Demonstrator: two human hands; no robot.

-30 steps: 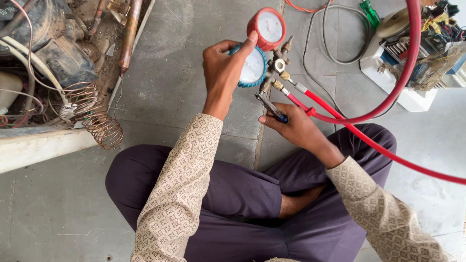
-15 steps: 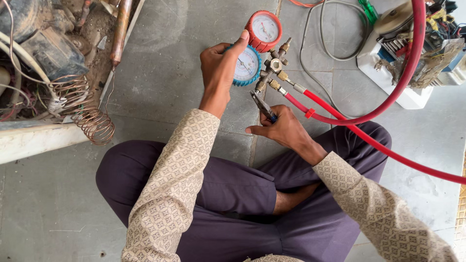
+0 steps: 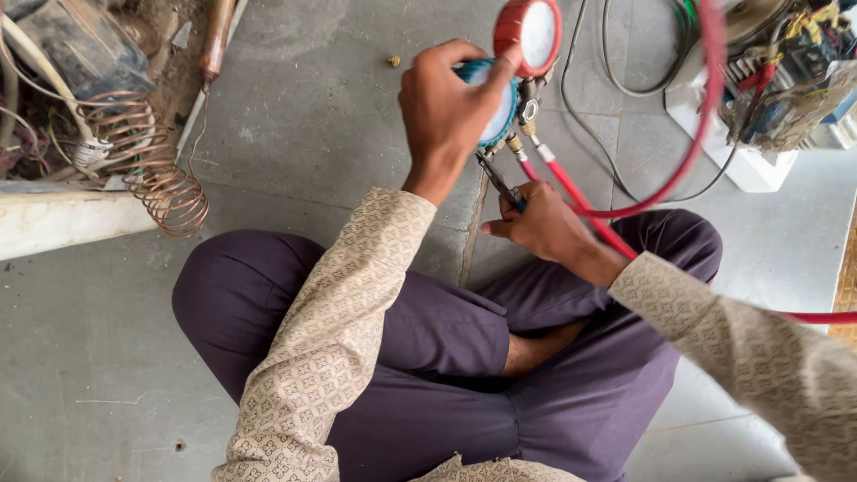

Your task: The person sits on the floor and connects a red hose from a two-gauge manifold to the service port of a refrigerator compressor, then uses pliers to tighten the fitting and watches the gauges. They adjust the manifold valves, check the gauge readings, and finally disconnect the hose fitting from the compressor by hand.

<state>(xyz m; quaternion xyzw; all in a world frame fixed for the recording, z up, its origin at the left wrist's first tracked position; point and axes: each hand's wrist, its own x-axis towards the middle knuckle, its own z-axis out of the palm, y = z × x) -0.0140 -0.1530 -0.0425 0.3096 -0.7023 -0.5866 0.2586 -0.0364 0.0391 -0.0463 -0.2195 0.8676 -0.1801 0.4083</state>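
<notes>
Our left hand's fingers (image 3: 464,55) were curled around the blue-rimmed gauge (image 3: 496,105), the thumb pressed to the base of the red-rimmed gauge (image 3: 530,30) above it, and the left hand (image 3: 445,112) hid most of the blue dial. Our right hand's fingers (image 3: 509,207) were closed tight on the handles of a pair of pliers (image 3: 498,181), whose tips reached up under the gauges toward the brass fittings (image 3: 520,147); where the tips bit we could not tell. The right hand (image 3: 540,223) hovered over our knee, wrist bent back into a patterned beige sleeve (image 3: 714,330). The gauge set was held in the air over the grey floor (image 3: 312,116), in front of our crossed legs in dark purple trousers (image 3: 428,339).

Red hoses (image 3: 580,201) ran from the fittings, one looping up and out of frame, one passing off the right edge. The red gauge's top was cut off by the frame.

At far left lay a coiled copper tube (image 3: 156,174) beside a dusty dark compressor (image 3: 80,54), only partly seen. At upper right a white box (image 3: 741,152) carried a jumble of coloured wires, too cluttered to sort out.
</notes>
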